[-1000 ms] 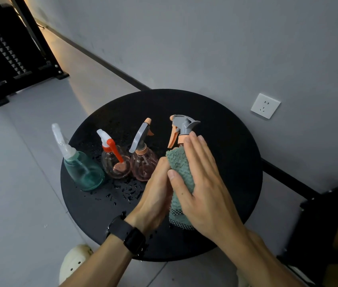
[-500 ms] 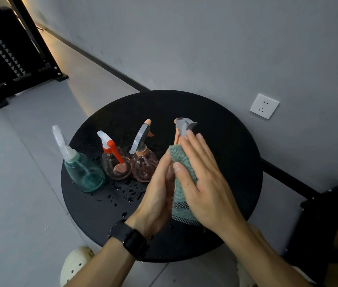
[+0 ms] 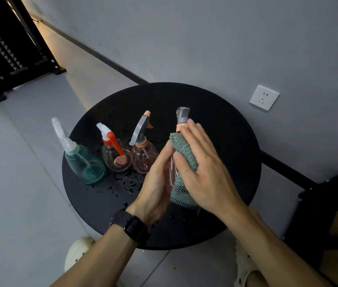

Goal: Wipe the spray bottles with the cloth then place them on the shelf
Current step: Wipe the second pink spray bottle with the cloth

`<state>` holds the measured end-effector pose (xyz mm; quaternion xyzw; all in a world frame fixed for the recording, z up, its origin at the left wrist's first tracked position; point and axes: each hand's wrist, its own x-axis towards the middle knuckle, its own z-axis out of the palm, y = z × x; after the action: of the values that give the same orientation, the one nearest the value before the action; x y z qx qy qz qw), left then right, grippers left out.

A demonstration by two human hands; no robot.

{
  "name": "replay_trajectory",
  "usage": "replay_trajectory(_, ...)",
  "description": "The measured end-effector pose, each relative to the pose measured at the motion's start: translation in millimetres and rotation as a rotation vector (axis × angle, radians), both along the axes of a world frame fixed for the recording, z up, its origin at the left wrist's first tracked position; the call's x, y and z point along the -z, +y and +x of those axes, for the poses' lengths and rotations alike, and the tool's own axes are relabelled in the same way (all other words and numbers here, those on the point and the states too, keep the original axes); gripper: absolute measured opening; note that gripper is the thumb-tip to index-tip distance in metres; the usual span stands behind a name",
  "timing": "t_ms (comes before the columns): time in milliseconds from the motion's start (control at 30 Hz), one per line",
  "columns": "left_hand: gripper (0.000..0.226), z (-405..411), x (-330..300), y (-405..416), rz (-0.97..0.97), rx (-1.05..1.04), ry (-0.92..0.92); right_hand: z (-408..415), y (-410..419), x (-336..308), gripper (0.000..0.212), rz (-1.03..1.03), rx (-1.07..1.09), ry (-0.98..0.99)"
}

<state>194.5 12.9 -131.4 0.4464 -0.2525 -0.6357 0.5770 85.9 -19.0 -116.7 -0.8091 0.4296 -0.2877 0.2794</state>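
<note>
Wiping down the pink spray bottle

Holding the pink spray bottle (image 3: 172, 172) over the round black surface (image 3: 215, 129), so it's sandwiched between both hands. Left hand (image 3: 155, 189) cups its left side, fingers lying fairly straight against it. Right hand (image 3: 203, 172) presses the green cloth (image 3: 184, 150) around the bottle's right side, thumb curled over the fabric. Only the grey trigger head (image 3: 182, 116) pokes out above the cloth. Left of the held bottle stand three more: another pink bottle (image 3: 144, 158) closest, then the red-trigger bottle (image 3: 115, 156), then the teal bottle (image 3: 85, 164). Water droplets (image 3: 126, 183) sit in front of those.
</note>
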Motion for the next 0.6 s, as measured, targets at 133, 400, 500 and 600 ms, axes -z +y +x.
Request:
replay_trajectory(133,0.042,-0.7,0.6,2.4,-0.007,0.006,0.026,-4.2,-6.2,-4.6,0.055,0.045,-0.029,-0.017)
replay_trajectory(400,0.044,5.1,4.4,-2.6,-0.028,-0.053,0.116,3.5,3.3,-1.6,0.06,0.031,-0.057,-0.033)
replay_trajectory(500,0.044,7.1,7.1,-4.5,-0.063,-0.061,0.186,5.7,10.6,1.2,0.062,0.045,-0.064,-0.039)
replay_trajectory(600,0.043,9.9,8.9,-2.7,-0.072,-0.08,0.17,7.7,12.7,1.7,0.065,0.026,-0.065,-0.036)
